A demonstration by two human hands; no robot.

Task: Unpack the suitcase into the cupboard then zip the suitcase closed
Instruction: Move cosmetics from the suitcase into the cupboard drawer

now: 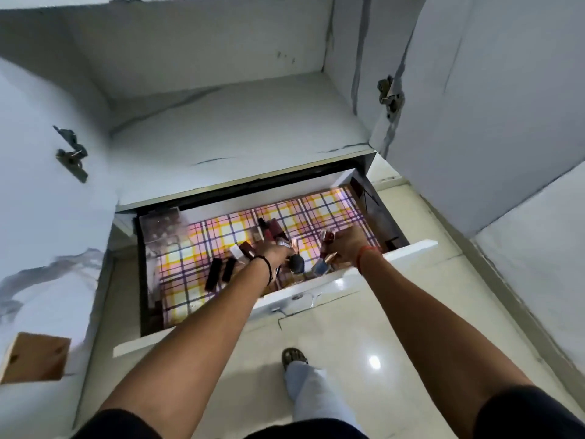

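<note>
both forearms are reaching at twelve o'clock into the open drawer (pixel 408 248), left hand (pixel 278 252) and right hand (pixel 343 243) each gripping small cosmetic bottles (pixel 321 267) lying just beneath them, suitcase out of view.

Both arms reach forward and down, stretched out almost straight, side by side with a gap between them. They are bare up to short dark sleeves near the shoulders. The left hand (pixel 274 250) has a thin black band round its wrist. Its back faces up, and its fingers point down and away, so they are hard to see. The right hand (pixel 346 241) has a thin red thread round its wrist. Its fingers curl down, and small things show under them, but the hand is blurred and the grip is not clear. One leg in pale trousers stands below.
</note>
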